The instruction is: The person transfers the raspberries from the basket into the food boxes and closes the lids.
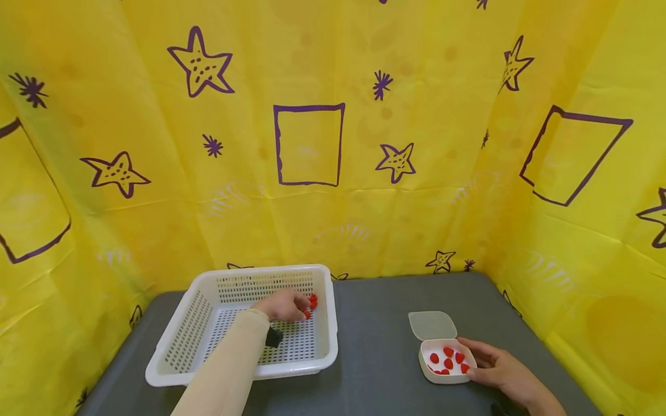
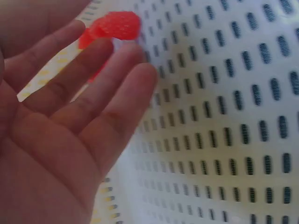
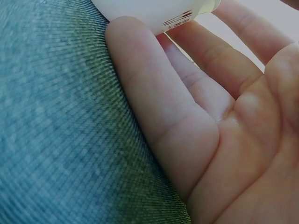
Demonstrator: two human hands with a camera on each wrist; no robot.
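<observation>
Inside the white plastic basket (image 1: 171, 346), my left hand (image 1: 283, 305) reaches down beside the right wall. Its fingers (image 2: 126, 93) are fairly straight, with the tips right at small red berries (image 2: 119, 25) that have a bumpy surface. More red berries (image 1: 313, 300) lie against the basket's right side, just past the fingertips. My right hand (image 1: 499, 370) holds a small white box (image 1: 433, 375) at its right side, thumb near the front corner and fingers at the back. Several red berries (image 1: 448, 363) lie in the box. Its translucent lid (image 1: 433, 325) is flipped back.
The basket and box stand apart on a grey cloth-covered table (image 1: 380, 323). A yellow curtain (image 1: 322, 231) with purple stars and squares closes in the back and both sides. A dark band (image 1: 273, 337) sits at my left wrist.
</observation>
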